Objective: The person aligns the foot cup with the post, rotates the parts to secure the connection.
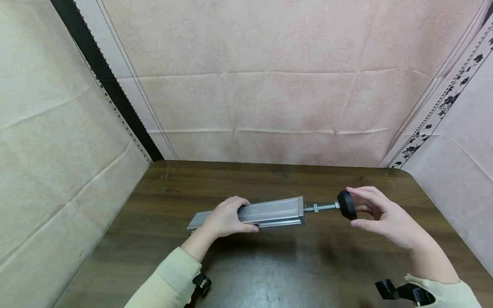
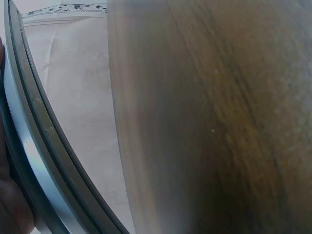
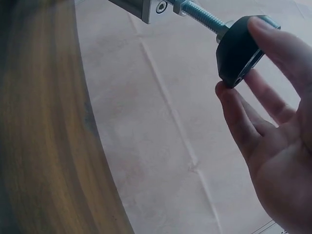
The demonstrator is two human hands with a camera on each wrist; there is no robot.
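My left hand point(image 1: 227, 219) grips a long silver aluminium profile point(image 1: 275, 210) around its middle, holding it tilted slightly above the table. From the profile's right end a threaded rod point(image 1: 326, 207) with a nut point(image 1: 316, 208) sticks out. A black round foot point(image 1: 347, 204) sits at the rod's tip. Thumb and fingers of my right hand point(image 1: 379, 214) pinch that foot by its rim; the right wrist view shows the foot point(image 3: 239, 51) between them. In the left wrist view the profile point(image 2: 36, 141) runs along the left side, with only a bit of the hand showing.
Below lies a brown wood-grain table point(image 1: 262, 273) with rounded far corners. Pale patterned cloth point(image 1: 269, 102) hangs behind it, and more cloth closes off the left and right sides. Black camera mounts point(image 1: 404, 293) are strapped to the wrists.
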